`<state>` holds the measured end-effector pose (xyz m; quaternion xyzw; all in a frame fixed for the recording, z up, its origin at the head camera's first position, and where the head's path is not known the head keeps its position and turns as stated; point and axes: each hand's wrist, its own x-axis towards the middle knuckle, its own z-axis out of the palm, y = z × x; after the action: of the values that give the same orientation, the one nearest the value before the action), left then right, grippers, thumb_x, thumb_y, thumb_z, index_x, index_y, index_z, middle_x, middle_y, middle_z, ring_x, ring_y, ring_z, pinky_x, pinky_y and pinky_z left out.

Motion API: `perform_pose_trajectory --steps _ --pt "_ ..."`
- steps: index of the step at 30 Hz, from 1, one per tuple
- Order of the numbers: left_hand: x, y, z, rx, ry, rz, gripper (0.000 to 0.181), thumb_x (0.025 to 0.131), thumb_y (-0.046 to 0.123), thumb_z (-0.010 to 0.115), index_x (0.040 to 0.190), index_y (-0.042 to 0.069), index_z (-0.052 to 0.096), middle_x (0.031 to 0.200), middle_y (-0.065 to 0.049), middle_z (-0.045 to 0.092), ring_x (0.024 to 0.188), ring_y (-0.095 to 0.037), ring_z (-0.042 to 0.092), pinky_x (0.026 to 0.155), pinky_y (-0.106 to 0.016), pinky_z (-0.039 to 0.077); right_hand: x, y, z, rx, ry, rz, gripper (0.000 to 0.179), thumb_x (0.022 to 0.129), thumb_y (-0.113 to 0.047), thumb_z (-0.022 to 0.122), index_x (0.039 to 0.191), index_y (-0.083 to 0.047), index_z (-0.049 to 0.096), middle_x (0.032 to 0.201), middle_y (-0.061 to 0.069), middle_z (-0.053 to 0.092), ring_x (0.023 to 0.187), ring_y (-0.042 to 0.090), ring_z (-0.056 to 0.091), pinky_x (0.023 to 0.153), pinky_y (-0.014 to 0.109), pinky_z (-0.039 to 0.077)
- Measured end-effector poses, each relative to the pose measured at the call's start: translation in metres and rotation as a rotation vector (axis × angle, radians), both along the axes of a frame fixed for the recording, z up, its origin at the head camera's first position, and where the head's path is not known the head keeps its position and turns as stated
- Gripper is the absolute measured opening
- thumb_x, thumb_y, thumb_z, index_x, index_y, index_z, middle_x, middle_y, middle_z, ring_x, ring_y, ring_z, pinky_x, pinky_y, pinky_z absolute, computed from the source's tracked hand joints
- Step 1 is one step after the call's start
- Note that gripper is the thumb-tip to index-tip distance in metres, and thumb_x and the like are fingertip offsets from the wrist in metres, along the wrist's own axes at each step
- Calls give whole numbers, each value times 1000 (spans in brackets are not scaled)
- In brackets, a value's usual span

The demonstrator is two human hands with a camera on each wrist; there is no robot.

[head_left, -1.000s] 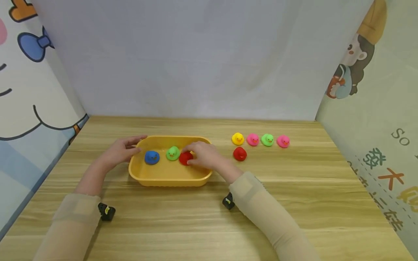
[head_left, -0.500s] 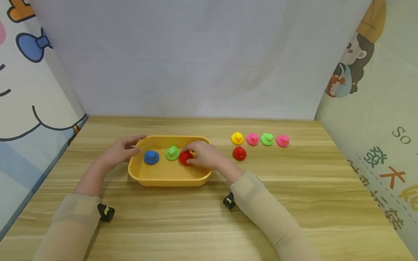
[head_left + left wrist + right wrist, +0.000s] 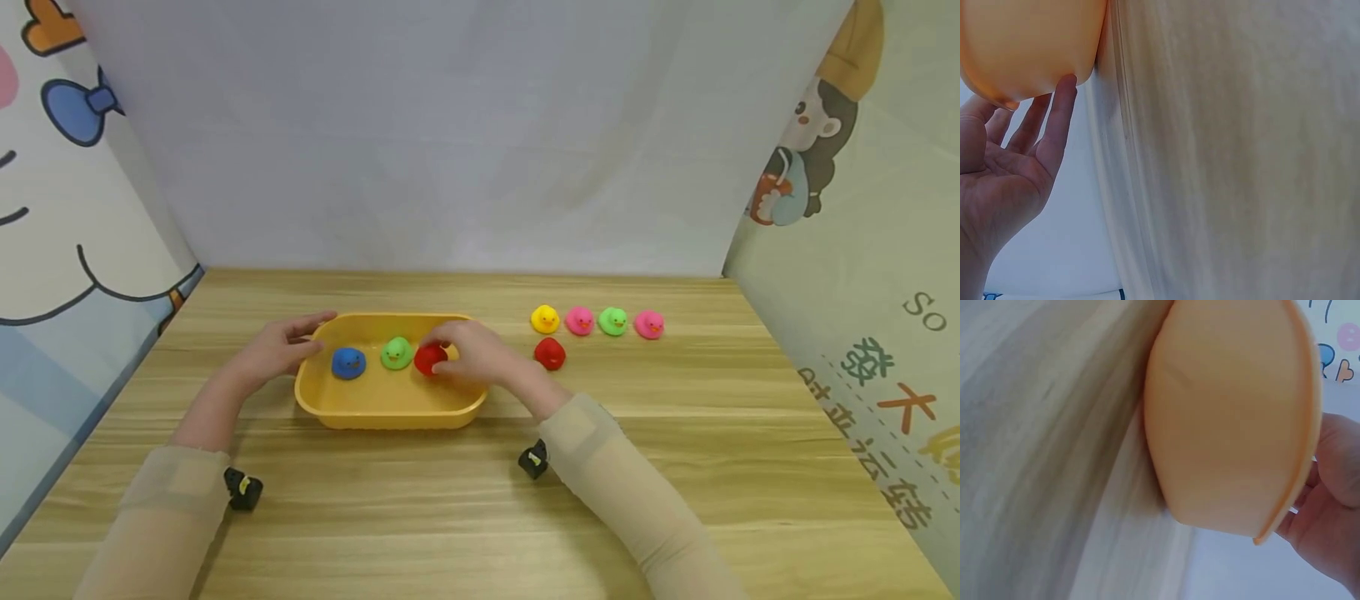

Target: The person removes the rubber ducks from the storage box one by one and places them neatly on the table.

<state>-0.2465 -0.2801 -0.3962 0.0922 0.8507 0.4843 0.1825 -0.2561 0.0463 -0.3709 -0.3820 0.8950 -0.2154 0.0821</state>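
A yellow plastic basin (image 3: 390, 407) sits on the table with a blue rubber duck (image 3: 348, 363) and a green rubber duck (image 3: 397, 353) inside. My left hand (image 3: 273, 354) holds the basin's left end, thumb over the rim; the left wrist view shows its fingertips (image 3: 1067, 81) against the outer wall. Reaching over the right end, my right hand (image 3: 476, 354) pinches a red rubber duck (image 3: 429, 360) between thumb and fingers, beside the green one. In the right wrist view the basin wall (image 3: 1229, 419) hides the duck and most fingers.
Right of the basin, a yellow duck (image 3: 545, 319), a pink duck (image 3: 580, 321), a green duck (image 3: 613, 321) and another pink duck (image 3: 649, 325) stand in a row. A second red duck (image 3: 551, 354) sits in front of them. A pale curtain (image 3: 465, 150) hangs behind the table.
My right hand and the red duck it pinches have shifted slightly to the right, away from the green duck. My left hand and the basin stay in place.
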Motion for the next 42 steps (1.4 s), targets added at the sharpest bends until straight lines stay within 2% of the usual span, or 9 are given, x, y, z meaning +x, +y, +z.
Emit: perform_pose_trajectory --steps 10,16,21,27,35,42 --pt "-1 2 2 -52 15 -12 56 99 26 49 150 20 28 152 -20 25 132 -45 34 82 -44 53 3 11 28 -12 -32 -19 34 85 -19 71 117 -10 65 113 2 65 104 18 58 94 31 45" --pt "1 3 4 -58 15 -13 55 99 24 48 150 20 28 152 -21 26 131 -45 35 82 -44 53 6 19 45 -24 -24 6 33 85 -18 71 116 -9 65 113 3 65 101 16 58 92 32 47" --pt "-1 3 3 -52 14 -13 55 99 24 49 150 21 28 152 -22 26 129 -44 38 82 -43 53 9 29 59 -61 -36 -8 34 84 -16 72 117 -8 65 112 4 66 102 17 58 91 36 48" --pt "-2 2 1 -44 15 -12 55 99 24 49 150 21 28 152 -22 25 129 -45 38 82 -43 53 15 42 77 -55 -36 -28 35 84 -18 72 117 -10 64 111 1 66 103 16 58 91 38 49" --pt "-2 -1 -1 -38 13 -2 56 98 25 50 150 21 29 151 -23 26 128 -44 40 80 -42 54 17 58 88 -106 18 -15 31 82 -15 74 112 -11 67 106 -2 67 99 13 59 88 33 49" --pt "-1 -1 -2 -45 16 -1 56 98 26 50 150 21 30 151 -21 28 128 -44 40 81 -42 54 23 76 100 -99 44 -34 29 83 -14 73 111 -12 66 103 -3 66 98 14 58 88 33 47"
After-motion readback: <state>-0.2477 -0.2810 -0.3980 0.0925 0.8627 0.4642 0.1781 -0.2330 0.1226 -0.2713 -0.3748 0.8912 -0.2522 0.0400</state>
